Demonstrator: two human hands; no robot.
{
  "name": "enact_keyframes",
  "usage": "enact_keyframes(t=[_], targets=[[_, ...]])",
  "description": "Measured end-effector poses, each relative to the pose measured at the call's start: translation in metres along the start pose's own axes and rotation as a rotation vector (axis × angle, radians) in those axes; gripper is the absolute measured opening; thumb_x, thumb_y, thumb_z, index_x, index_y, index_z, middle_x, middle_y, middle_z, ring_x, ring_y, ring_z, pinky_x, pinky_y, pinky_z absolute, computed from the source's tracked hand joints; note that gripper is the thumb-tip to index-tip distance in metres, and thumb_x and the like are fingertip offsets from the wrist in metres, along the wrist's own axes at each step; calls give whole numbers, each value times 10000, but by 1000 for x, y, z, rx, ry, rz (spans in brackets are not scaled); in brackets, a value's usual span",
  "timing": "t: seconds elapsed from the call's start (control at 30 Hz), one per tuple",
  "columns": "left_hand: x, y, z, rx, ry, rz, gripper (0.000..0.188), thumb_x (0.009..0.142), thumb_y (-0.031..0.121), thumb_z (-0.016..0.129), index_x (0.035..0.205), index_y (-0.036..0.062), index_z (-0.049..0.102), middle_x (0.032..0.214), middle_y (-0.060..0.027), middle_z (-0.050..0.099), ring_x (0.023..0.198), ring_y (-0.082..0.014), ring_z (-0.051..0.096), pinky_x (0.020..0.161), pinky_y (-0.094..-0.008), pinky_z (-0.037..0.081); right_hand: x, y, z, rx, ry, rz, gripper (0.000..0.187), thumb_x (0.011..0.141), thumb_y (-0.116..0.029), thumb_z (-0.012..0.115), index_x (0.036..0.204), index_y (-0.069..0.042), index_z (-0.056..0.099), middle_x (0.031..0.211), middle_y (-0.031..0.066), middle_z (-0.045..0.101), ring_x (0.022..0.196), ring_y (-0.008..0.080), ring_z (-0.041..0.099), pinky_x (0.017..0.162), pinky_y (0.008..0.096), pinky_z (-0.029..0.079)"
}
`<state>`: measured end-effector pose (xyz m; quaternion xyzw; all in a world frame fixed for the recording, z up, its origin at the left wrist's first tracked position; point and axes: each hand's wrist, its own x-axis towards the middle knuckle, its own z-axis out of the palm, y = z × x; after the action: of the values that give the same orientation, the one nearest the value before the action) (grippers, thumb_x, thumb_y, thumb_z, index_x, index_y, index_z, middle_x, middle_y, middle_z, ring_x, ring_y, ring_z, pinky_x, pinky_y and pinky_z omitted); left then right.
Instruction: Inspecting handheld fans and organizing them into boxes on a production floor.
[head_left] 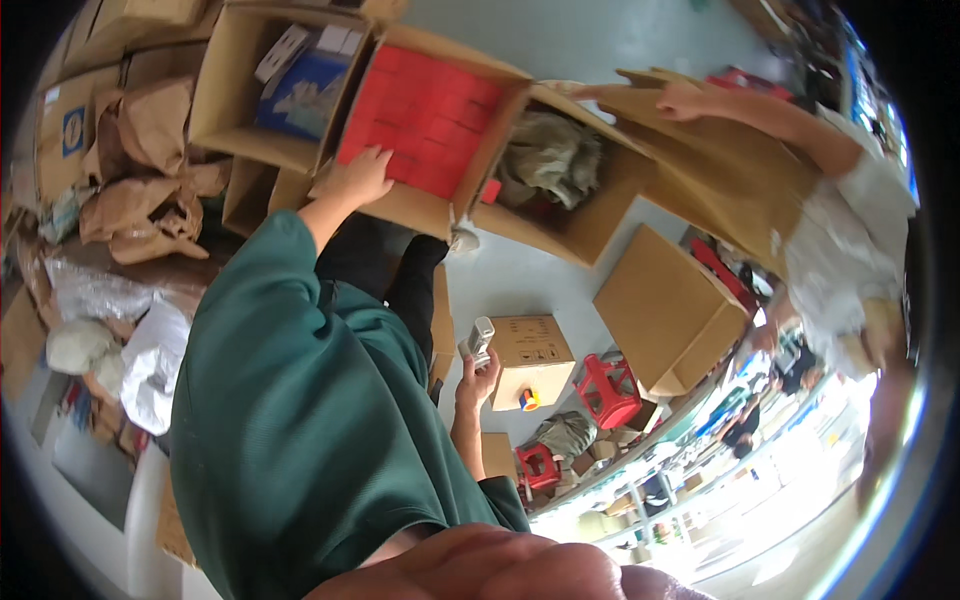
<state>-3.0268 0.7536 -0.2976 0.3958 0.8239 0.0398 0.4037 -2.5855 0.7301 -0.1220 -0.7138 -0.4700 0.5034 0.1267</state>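
Note:
My left hand reaches to the near edge of an open carton filled with red boxes. Its fingers are stretched out and touch the rim and the nearest red boxes, grasping nothing. Lower down, my right hand is closed around a small white and grey device, held upright; its exact kind is unclear. Just right of it stands a closed brown carton with a small round orange, yellow and blue thing against it.
Left of the red boxes is a carton with blue and white contents; to the right, one holds crumpled paper. A co-worker's hand is at a large cardboard sheet. Another carton and red stools stand right. Brown paper heaps left.

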Motion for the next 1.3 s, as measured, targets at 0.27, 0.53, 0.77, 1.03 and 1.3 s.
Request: enact_keyframes(t=[0.27, 0.53, 0.77, 1.03, 1.3], targets=[[-80, 81, 18, 39, -252, 399, 624, 826, 250, 703, 1368, 40, 476, 1417, -227, 459, 1266, -404, 495, 1038, -477, 434, -36, -30, -14, 235, 213, -53, 513, 890, -75, 708, 1339, -18, 467, 1037, 82, 639, 808, 106, 601, 697, 245, 499], [-31, 165, 54, 174, -204, 185, 772, 832, 296, 684, 1492, 125, 321, 1542, -272, 271, 1404, -441, 325, 1144, -478, 322, -90, 44, -46, 124, 515, 1, 553, 844, -129, 752, 1336, -48, 513, 1067, 99, 649, 896, 156, 620, 772, 295, 520], [-5, 198, 108, 706, -137, 398, 917, 826, 371, 687, 1558, 138, 186, 1619, -215, 81, 1478, -419, 154, 1173, -488, 268, -119, 97, -73, 151, 727, 259, 542, 804, -223, 767, 1285, -74, 566, 1146, 168, 605, 1049, 319, 612, 897, 397, 501], [39, 180, 138, 944, -444, 302, 938, 819, 426, 713, 1534, 52, 236, 1609, -218, 148, 1478, -401, 175, 1184, -450, 277, -172, 173, -31, 203, 846, 573, 565, 823, -205, 762, 1310, -18, 545, 1193, 148, 620, 1057, 228, 618, 914, 355, 506], [64, 176, 150, 757, -495, 237, 996, 775, 477, 711, 1483, -79, 284, 1567, -319, 184, 1477, -405, 179, 1205, -394, 212, -175, 193, 25, 355, 818, 804, 580, 819, -318, 757, 1302, -65, 560, 1211, 181, 620, 1112, 314, 616, 961, 403, 486]])
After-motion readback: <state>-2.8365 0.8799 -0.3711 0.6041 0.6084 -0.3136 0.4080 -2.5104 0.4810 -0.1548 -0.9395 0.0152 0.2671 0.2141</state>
